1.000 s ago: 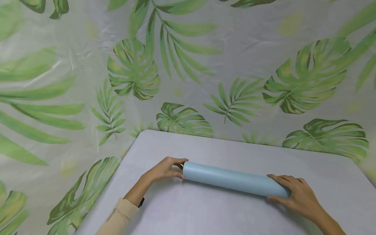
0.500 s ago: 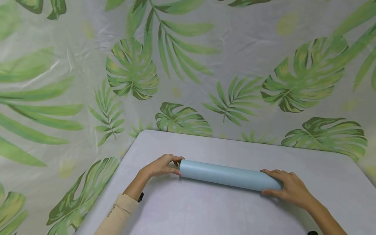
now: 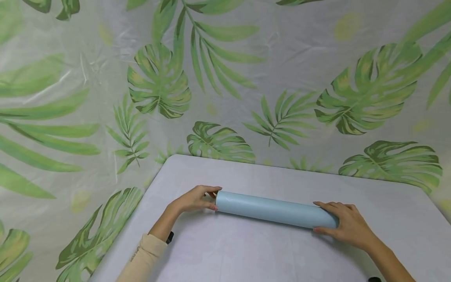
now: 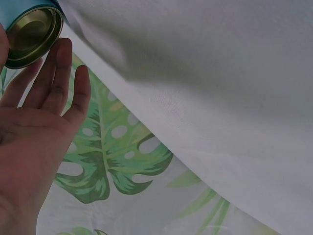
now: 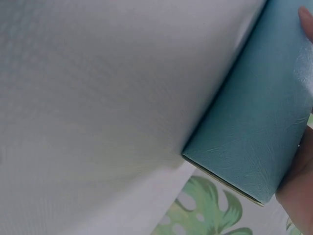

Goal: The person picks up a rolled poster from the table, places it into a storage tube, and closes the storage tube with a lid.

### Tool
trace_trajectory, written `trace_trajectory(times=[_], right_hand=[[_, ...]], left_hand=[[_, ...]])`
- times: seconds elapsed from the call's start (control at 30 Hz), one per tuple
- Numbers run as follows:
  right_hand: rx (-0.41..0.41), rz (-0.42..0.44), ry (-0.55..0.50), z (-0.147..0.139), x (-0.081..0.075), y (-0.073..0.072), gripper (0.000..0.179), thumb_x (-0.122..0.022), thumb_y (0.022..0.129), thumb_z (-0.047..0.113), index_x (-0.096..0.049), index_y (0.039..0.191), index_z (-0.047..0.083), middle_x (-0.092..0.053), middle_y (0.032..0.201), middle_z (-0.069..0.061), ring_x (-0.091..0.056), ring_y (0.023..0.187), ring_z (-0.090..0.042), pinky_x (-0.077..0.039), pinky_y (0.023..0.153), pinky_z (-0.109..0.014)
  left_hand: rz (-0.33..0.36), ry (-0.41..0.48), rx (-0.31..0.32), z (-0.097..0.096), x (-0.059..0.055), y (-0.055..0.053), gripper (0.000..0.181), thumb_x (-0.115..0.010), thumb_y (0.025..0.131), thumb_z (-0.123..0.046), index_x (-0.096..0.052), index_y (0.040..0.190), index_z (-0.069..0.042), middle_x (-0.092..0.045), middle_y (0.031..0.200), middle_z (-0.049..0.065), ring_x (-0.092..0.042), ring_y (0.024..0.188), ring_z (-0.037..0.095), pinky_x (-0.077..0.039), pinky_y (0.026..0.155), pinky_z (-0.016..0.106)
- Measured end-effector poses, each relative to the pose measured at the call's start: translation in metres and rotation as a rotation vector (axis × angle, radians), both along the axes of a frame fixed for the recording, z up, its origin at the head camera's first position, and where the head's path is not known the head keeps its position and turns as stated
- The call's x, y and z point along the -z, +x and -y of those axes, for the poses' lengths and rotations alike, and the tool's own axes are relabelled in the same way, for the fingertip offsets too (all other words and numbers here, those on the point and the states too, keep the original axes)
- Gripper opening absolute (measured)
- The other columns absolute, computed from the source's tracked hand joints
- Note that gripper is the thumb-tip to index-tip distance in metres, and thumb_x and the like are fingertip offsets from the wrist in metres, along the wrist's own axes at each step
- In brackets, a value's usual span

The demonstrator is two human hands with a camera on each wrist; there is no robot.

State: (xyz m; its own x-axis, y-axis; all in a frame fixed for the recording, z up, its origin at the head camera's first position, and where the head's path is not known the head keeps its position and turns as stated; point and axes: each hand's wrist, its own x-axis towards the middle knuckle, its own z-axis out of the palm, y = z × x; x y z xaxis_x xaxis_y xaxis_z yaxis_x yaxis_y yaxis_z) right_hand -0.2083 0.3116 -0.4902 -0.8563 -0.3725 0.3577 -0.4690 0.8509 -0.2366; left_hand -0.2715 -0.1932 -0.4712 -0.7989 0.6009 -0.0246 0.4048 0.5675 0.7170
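Got the light blue tube (image 3: 275, 209) lying across the middle of the surface (image 3: 246, 250), left hand (image 3: 193, 199) cupping its metal end, right hand (image 3: 347, 225) wrapped over the other. I'd keep pressure even so it won't roll crooked.

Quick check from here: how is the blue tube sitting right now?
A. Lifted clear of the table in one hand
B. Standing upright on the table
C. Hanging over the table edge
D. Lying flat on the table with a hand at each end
D: the blue tube lies lengthwise on the table, with the left hand at one end and the right hand over the other.
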Motion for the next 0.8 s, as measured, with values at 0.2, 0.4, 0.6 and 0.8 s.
trace_trajectory(times=[0.2,0.4,0.6,0.8], right_hand=[[0.007,-0.012,-0.008,0.0,0.001,0.001,0.08,-0.093,0.066,0.055,-0.069,0.134,0.019,-0.075,0.119,-0.011,-0.068,0.107,-0.038,-0.039,0.089,-0.058],[0.017,-0.021,0.001,-0.001,0.001,0.002,0.08,-0.093,0.066,0.056,-0.07,0.133,0.018,-0.075,0.119,-0.012,-0.067,0.108,-0.038,-0.037,0.091,-0.06],[0.027,-0.036,-0.012,-0.004,-0.002,0.005,0.08,-0.093,0.066,0.055,-0.07,0.133,0.017,-0.074,0.12,-0.014,-0.066,0.112,-0.041,-0.034,0.093,-0.063],[0.074,-0.032,-0.064,-0.023,-0.009,0.011,0.069,-0.089,0.078,0.045,-0.067,0.137,0.018,-0.071,0.125,-0.018,-0.059,0.117,-0.043,-0.031,0.095,-0.064]], left_hand=[[0.0,-0.004,-0.011,-0.003,-0.001,0.002,0.072,-0.082,0.09,-0.022,-0.051,0.151,-0.001,-0.064,0.141,0.016,-0.064,0.123,0.03,-0.043,0.113,0.057],[0.019,0.001,-0.021,-0.003,-0.001,0.004,0.073,-0.082,0.09,-0.022,-0.049,0.152,-0.001,-0.064,0.14,0.015,-0.064,0.122,0.029,-0.043,0.113,0.056],[0.014,0.005,-0.018,-0.001,0.0,0.004,0.078,-0.083,0.09,-0.023,-0.046,0.154,0.0,-0.063,0.141,0.016,-0.064,0.122,0.03,-0.045,0.112,0.056],[0.004,-0.008,-0.049,0.007,-0.002,0.007,0.081,-0.082,0.09,-0.031,-0.044,0.156,-0.003,-0.062,0.145,0.014,-0.061,0.127,0.031,-0.044,0.112,0.056]])
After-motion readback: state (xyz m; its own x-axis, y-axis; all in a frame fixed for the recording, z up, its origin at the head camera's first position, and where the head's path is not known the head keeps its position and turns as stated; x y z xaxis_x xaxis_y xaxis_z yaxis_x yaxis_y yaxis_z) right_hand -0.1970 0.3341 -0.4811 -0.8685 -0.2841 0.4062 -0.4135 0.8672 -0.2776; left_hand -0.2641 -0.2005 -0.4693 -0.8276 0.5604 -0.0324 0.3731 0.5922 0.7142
